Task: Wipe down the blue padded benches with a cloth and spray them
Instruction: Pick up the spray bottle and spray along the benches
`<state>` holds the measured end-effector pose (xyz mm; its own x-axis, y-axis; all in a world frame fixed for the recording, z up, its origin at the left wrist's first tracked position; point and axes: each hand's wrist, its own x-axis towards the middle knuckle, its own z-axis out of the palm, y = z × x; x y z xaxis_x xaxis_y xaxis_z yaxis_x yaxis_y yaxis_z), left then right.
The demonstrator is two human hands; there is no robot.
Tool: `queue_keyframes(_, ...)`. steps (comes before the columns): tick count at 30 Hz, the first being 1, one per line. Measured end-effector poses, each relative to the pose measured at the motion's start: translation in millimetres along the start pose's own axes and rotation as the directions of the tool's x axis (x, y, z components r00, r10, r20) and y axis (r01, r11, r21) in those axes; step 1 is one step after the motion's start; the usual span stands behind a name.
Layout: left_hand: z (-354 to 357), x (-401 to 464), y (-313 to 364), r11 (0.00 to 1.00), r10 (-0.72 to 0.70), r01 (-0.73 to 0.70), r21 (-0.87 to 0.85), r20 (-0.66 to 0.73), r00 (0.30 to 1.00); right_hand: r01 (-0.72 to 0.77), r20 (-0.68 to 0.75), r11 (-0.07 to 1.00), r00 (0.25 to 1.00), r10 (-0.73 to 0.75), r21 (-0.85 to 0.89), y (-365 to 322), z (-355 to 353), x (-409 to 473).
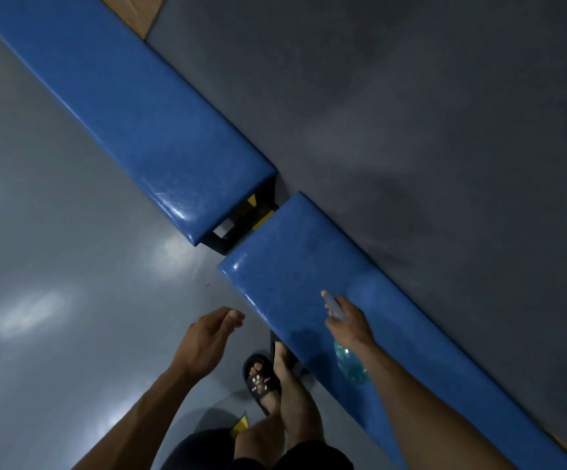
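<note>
— Where's the spray bottle (346,354)?
— In the right hand (351,322), fingers curled round it, over the near blue worktop (295,266).
— The left hand (207,337)?
— Loose grip — holding nothing, above the floor (54,249).

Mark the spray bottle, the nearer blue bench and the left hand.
spray bottle (349,362), head view, on its clear body below the right hand.
nearer blue bench (295,252), head view, on its padded top.
left hand (207,337), head view, on the back of the hand.
</note>
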<state>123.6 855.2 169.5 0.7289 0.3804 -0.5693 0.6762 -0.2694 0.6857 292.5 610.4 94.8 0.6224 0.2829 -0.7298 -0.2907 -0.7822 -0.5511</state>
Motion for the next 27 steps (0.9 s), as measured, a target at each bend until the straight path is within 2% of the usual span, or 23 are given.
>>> queue_keyframes(3,-7.1,8.7,2.6,1.0,-0.012,0.012,0.007,-0.003,1.0,0.034,0.096,0.999,0.995,-0.031,-0.036,-8.4,31.7,-1.6)
queue_keyframes(7,-17.7,17.1,3.9,0.999,-0.045,0.045,-0.011,-0.016,0.999,0.07,0.119,0.984,0.992,-0.051,-0.164,-19.7,61.4,2.9)
queue_keyframes(11,-29.0,23.7,4.0,0.997,-0.076,0.075,-0.03,-0.041,0.996,0.038,0.068,0.995,0.997,-0.032,-0.097,-37.5,55.5,21.2)
queue_keyframes(15,-39.1,28.5,5.1,0.996,-0.085,0.084,-0.033,-0.053,0.995,0.025,-0.042,0.999,0.999,-0.027,-0.046,-58.2,20.3,50.7)
queue_keyframes(18,-46.3,33.4,7.0,0.995,-0.098,0.096,-0.035,-0.059,0.993,-0.004,-0.12,0.999,0.993,-0.002,-0.05,-73.0,-12.2,69.2)
queue_keyframes(22,-55.5,41.6,10.9,0.996,-0.086,0.084,-0.043,-0.047,0.995,-0.06,-0.178,0.987,0.983,0.033,-0.148,-83.9,-37.7,83.3)
queue_keyframes(24,-60.8,47.5,12.6,0.995,-0.08,0.077,-0.058,-0.041,0.996,-0.088,-0.19,0.98,0.98,0.053,-0.18,-88.4,-38.6,81.0)
queue_keyframes(27,-71.2,58.5,10.0,0.995,-0.066,0.064,-0.072,-0.013,0.998,-0.07,-0.125,0.99,0.991,0.054,-0.123,-91.9,-24.6,74.4)
